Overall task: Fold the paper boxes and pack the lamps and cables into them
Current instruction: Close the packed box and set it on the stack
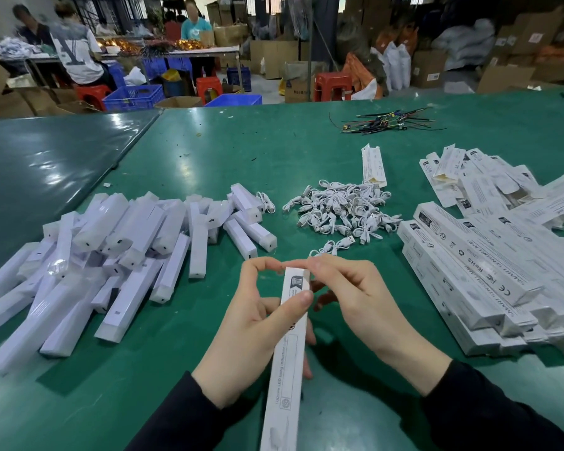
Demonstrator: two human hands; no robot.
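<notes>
Packing workshop: green worktables [209, 151], stacked cartons [274, 56], plastic crates [132, 97].

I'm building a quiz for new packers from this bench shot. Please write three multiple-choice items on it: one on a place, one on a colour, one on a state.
1. Where does the heap of coiled white cables lie?
A. Between the white lamp bars and the printed white boxes
B. On a red stool
C. In a blue crate

2. What colour is the table mat?
A. Red
B. Green
C. Yellow

3. What state is the long printed paper box in?
A. Lying untouched
B. Crushed flat
C. Held by the left hand and right hand

Answers: 1 A, the heap sits mid-table between both piles; 2 B, the mat shows green; 3 C, fingers of both hands pinch its far end.
</notes>
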